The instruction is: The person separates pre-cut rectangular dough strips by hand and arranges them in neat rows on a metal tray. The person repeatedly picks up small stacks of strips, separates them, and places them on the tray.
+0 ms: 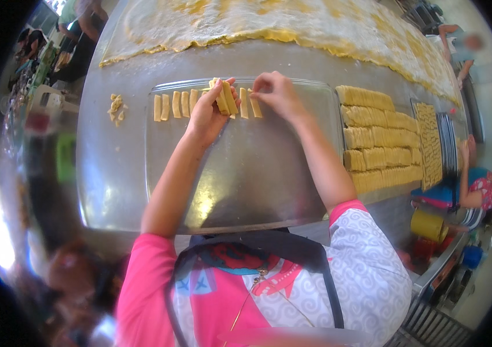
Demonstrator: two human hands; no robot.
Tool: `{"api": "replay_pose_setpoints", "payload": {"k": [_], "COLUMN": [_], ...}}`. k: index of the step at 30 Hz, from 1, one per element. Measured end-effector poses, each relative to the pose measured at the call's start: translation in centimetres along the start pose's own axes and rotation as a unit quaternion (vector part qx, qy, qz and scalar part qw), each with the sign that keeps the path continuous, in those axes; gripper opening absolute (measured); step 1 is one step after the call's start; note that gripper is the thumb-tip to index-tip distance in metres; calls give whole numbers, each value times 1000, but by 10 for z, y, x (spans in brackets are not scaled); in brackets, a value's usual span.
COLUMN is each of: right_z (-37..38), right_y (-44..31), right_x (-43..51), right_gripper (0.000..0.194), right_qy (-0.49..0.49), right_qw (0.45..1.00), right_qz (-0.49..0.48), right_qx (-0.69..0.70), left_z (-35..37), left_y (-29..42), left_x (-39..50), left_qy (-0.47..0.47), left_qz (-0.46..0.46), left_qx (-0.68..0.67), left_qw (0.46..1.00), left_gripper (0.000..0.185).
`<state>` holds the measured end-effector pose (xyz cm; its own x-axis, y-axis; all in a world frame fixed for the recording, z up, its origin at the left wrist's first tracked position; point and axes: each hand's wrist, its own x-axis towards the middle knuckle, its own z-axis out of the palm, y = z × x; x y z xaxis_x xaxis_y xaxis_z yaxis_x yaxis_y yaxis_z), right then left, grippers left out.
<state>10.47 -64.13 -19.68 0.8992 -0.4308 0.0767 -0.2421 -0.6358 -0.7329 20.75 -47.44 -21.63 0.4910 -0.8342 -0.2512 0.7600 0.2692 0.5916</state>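
My left hand [211, 106] holds several yellow dough strips [225, 99] in a small stack, raised above a metal baking tray [241, 182]. To its right, my right hand [277, 95] pinches with thumb and fingers at the upper end of a dough strip [256, 107] near the tray's far edge; whether the strip is lifted is unclear. Another strip [244, 103] lies beside it. Left of my hands, several more strips [176, 105] lie side by side in a row on the tray, partly hidden by my left hand.
A floured dough sheet [246, 21] covers the table's far side. Dough scraps [116, 107] lie at left. Rows of packed dough strips [380, 139] stand at right, beside a filled tray [428, 145] and stacked trays [448, 141]. Other people are at the right and upper left.
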Motion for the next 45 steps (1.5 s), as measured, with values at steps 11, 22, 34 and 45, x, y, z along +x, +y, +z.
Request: {"api": "replay_pose_setpoints", "payload": {"k": [11,22,34,45], "right_z": [12,-20,-26,-27], "right_y": [-22,17,6,35], "right_x": [2,-4,-3,-6], "right_gripper": [15,18,14,15], "right_qy": [118,29,35,86], "right_qw": [974,997,972,987], "right_qz": [-182,-63,-159,-132], "right_qx": [70,-19,171,-38], "left_z": [20,20,33,31], "left_y": [-6,-12,-28,-25], "left_x": [4,6,22,28], "left_qy": [-24,-13,-9,38], "left_qz": [-2,-9,-5,-4], "left_qx": [-4,15,-98,-44], "left_qw": [1000,1000,995,998], "left_gripper": [42,45,31,26]}}
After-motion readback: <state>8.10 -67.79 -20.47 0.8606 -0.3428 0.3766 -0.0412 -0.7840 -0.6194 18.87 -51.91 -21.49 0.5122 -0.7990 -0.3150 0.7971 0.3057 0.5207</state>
